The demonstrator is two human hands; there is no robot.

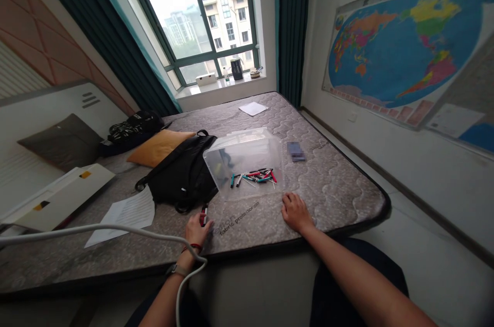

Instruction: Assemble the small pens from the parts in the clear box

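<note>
My left hand is at the near edge of the mattress, its fingers closed round a red and black marker that points away from me. Resting on the mattress, my right hand has loosely bent fingers and nothing visible in it. Between and beyond both hands, a clear plastic box lies on its side. Several pens and markers in red, teal, black and white are heaped at its near side. A black backpack touches the box's left side.
The patterned mattress ends close to my knees. A pale cable crosses in front of my left wrist. Paper sheets, a white carton and a yellow cushion lie to the left. A pixelated blue item sits right of the box.
</note>
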